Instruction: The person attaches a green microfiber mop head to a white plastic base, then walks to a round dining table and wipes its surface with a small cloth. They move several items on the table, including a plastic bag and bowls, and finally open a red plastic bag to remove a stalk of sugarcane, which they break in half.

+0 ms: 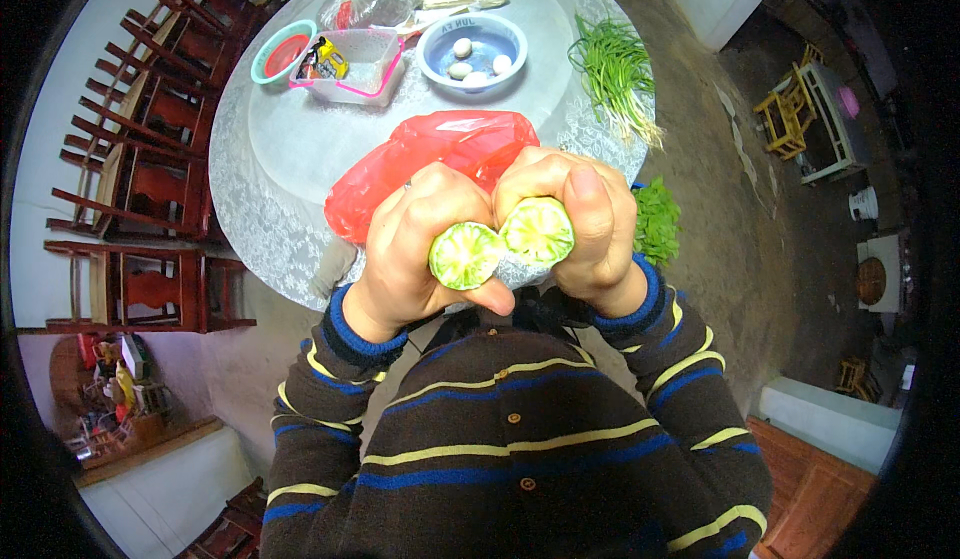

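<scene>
Over the near edge of the table, my left hand (405,244) is closed around one piece of a green vegetable (464,256), its thumb pointing inward below it. My right hand (598,221) grips another piece (538,231) right beside it. Both pieces turn their round, pale green faces toward me, with whitish rays and green rims. The faces nearly meet; the rest of each piece is hidden inside my fingers, and I cannot tell the exact kind of vegetable. Just beyond my knuckles lies a crumpled red plastic bag (425,154).
On the round, lace-covered table (270,174) stand a blue basin (472,27) with several eggs, a clear pink-rimmed box (365,64) and a turquoise bowl (268,64). Green onions (612,69) lie at right, leafy greens (655,221) nearer me. Wooden chairs (155,194) line the left.
</scene>
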Available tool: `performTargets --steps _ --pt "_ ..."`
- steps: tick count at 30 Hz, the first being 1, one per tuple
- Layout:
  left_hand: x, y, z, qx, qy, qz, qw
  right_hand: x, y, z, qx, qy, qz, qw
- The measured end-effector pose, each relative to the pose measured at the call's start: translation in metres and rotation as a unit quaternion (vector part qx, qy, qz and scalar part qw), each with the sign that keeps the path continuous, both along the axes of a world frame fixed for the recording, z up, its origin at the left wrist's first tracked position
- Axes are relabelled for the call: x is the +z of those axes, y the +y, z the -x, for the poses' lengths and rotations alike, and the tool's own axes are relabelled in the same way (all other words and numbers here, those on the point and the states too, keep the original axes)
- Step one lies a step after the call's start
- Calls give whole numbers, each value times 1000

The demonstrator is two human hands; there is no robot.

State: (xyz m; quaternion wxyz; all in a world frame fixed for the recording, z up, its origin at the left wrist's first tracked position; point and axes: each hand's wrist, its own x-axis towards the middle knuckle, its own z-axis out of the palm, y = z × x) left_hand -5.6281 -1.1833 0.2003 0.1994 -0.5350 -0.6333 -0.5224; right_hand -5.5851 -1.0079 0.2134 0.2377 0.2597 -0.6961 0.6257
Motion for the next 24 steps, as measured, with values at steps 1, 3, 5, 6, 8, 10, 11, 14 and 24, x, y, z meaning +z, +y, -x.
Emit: performTargets --steps 1,3,5,6,8,10,11,14,24 --pt "2 3 0 5 2 5 1000 0 3 -1 4 -7 11 1000" --pt "3 10 -2 7 5 8 1000 -3 8 -2 5 -1 36 999" --pt "2 24 0 20 14 -9 1000 -6 17 -1 17 17 45 999" --pt "1 32 0 25 16 -17 999 -9 21 -1 4 20 52 998" --pt "-2 46 -1 46 8 -23 999 -16 29 0 -14 28 78 996" --pt "-7 63 0 67 12 -35 997 -22 41 2 -6 45 80 996" --pt "-9 71 -1 63 -8 -34 997 -26 44 1 -14 44 92 995" --pt "-16 93 -2 69 -42 -40 996 -37 64 -4 -7 31 104 994" --pt "-31 142 -22 47 -90 -48 994 -48 125 -27 -51 42 40 997"
